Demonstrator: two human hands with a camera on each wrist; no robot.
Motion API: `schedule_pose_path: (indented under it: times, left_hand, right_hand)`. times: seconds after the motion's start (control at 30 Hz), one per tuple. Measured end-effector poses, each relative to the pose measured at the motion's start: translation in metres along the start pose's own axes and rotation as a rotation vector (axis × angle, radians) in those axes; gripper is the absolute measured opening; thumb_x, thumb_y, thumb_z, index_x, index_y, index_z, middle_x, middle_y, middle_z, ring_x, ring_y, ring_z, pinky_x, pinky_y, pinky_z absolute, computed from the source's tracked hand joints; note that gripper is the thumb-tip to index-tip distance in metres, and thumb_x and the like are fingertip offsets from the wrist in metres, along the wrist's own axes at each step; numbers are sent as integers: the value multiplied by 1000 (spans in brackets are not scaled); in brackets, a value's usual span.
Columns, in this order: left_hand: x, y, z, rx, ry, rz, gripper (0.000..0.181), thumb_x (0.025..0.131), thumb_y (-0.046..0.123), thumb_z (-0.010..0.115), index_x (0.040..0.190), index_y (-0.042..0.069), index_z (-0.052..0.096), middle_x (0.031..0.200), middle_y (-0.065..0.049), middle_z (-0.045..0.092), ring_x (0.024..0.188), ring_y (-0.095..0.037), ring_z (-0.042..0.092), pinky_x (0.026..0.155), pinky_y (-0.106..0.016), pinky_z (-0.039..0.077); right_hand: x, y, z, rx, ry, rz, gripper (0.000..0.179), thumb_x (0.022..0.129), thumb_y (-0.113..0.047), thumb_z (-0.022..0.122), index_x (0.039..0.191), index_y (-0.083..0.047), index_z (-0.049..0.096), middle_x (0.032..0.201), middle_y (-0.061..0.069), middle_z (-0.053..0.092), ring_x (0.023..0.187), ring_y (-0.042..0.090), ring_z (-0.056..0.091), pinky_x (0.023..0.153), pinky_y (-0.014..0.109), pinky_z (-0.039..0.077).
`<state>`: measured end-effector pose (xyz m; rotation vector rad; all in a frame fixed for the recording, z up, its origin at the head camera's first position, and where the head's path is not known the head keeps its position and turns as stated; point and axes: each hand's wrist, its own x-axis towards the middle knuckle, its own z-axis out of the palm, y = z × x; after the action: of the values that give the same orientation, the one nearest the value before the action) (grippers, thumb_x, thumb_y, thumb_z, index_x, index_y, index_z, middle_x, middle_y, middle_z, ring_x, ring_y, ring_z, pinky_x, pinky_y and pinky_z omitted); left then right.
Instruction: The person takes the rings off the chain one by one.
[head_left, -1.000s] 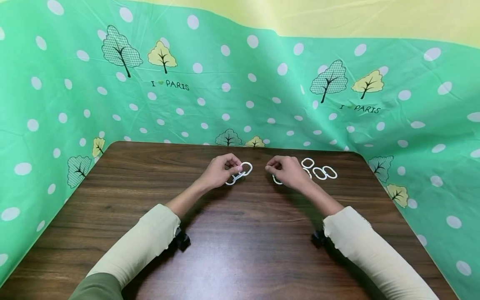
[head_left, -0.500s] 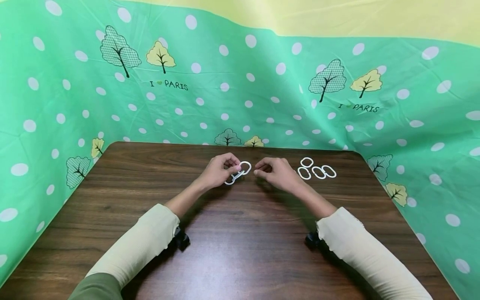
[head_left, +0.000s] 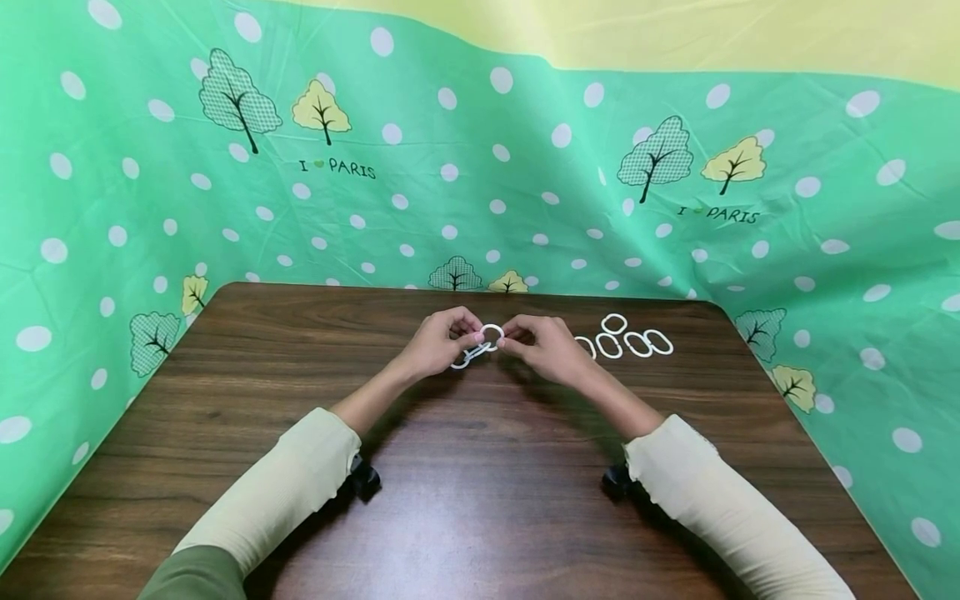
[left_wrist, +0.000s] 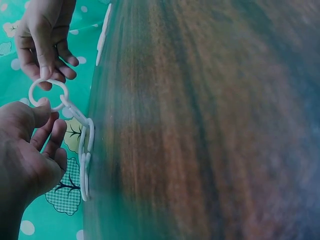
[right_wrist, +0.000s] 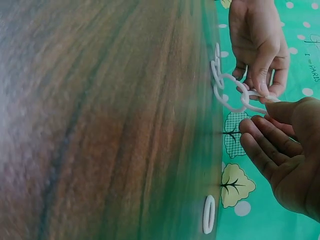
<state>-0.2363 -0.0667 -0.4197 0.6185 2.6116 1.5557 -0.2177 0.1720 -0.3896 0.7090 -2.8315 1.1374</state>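
Observation:
Between my two hands is a white oval chain link (left_wrist: 31,94), held by its opposite sides. My left hand (head_left: 442,343) pinches it at the left with thumb and fingertips. Thumb and fingertips of my right hand (head_left: 549,350) pinch the right side. Hooked through this link, a short chain (left_wrist: 82,145) of white links trails down toward the table in the left wrist view. The right wrist view shows the same chain (right_wrist: 218,95) beyond the fingers, with my right hand's other fingers spread loosely below the link.
Several loose white links (head_left: 650,342) lie on the brown wooden table (head_left: 480,500), right of my right hand. One loose link (right_wrist: 206,215) shows near the table edge in the right wrist view. A green dotted cloth (head_left: 450,208) hangs behind and at the sides.
My right hand has moved left from beside the loose links to the held link and now pinches its right side. My left hand has stayed in place with the chain.

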Motion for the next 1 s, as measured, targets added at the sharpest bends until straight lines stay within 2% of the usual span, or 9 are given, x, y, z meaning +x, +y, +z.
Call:
schedule_pose_path:
  times: [0.23,0.73,1.0]
  left_hand:
    - [-1,0,-1,-5,-9,-5,11,106,13,79,114,6,77,109,-13,81,104,-26,76,93,-35,59]
    - [-3,-4,-7,26,-50,-37,16,107,20,79,115,7,80,105,-9,81,99,-20,73,89,-31,56]
    - [-7,-8,-14,18,-91,-65,21,98,27,91,108,11,83,99,-3,81,91,-16,69,82,-29,55]
  right_hand:
    - [0,-1,3,-12,29,-14,15,107,-19,79,114,-6,83,102,9,86,94,21,78,90,40,61]
    - [2,-2,4,-2,46,0,12,107,-18,79,112,-7,83,102,8,86,92,22,78,89,40,63]
    - [1,-2,2,-1,49,7,12,107,-19,79,112,-8,83,101,7,86,92,21,78,88,39,62]
